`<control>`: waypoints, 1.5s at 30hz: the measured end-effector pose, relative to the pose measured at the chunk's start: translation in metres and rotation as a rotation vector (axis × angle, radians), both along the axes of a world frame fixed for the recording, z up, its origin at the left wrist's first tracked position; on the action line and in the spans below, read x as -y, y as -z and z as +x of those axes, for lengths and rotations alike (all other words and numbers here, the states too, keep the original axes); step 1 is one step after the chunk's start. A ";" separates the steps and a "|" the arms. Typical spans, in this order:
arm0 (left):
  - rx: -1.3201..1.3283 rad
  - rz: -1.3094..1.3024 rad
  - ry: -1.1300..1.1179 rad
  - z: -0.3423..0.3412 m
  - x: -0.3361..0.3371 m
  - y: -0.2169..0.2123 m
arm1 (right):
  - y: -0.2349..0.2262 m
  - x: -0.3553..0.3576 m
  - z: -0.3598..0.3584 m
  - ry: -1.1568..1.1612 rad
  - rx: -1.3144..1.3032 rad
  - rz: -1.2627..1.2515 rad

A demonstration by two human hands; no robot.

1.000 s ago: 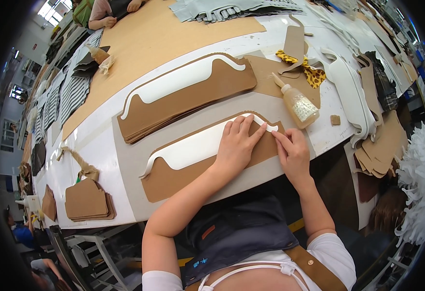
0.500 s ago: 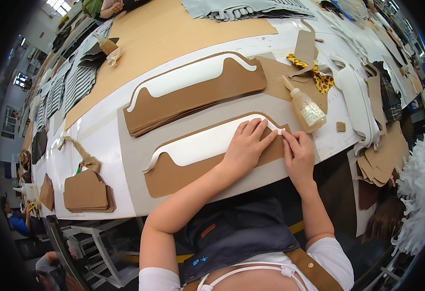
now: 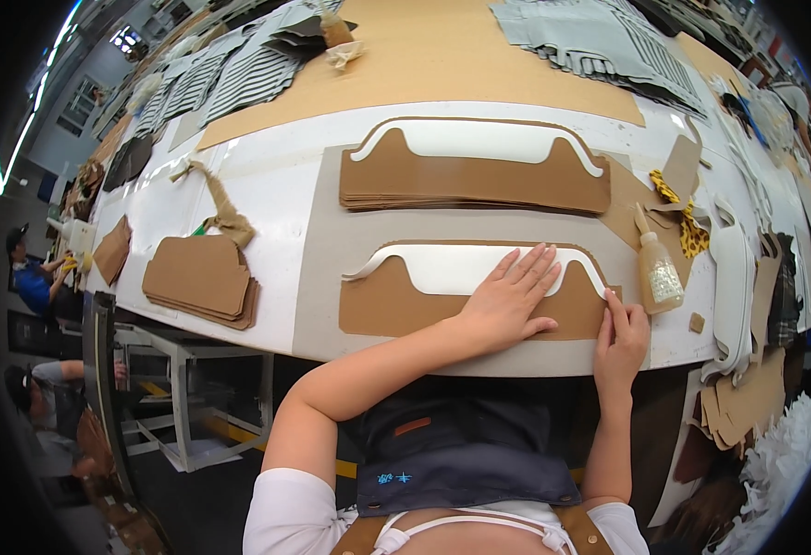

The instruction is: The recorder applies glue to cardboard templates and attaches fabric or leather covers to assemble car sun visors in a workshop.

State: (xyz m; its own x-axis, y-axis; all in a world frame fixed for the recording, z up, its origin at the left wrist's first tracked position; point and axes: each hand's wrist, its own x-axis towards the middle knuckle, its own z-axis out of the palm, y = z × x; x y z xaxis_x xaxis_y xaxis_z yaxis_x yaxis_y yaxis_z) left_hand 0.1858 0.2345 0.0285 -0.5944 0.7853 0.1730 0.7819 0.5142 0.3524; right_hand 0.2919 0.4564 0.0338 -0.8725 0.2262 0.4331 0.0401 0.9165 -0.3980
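Near the desk's (image 3: 271, 171) front edge, white curved panel (image 3: 442, 268) best pressed flat by open left grip (image 3: 509, 294), tip aligned by bunched right grip (image 3: 623, 330), hold unclear.

Upper left: slanting strip light (image 3: 26, 125), grey wall (image 3: 51, 143), multi-paned window (image 3: 80, 104). White-topped worktable (image 3: 281, 190) spans mid-view. Below its left side: white metal frame (image 3: 179, 402), dark floor (image 3: 188, 497), yellow floor stripe (image 3: 241, 434).
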 end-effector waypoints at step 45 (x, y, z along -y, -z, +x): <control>-0.049 0.304 -0.856 0.016 0.183 -0.029 | -0.020 0.173 -0.119 -1.043 0.225 0.239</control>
State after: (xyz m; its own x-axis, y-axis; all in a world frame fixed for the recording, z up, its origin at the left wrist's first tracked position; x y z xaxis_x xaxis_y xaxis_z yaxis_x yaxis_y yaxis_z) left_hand 0.2017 0.0512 0.0573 -0.9399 -0.0052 0.3415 0.1931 0.8165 0.5441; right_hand 0.1727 0.2830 0.0535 -0.6511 -0.7387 0.1741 -0.7512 0.5947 -0.2863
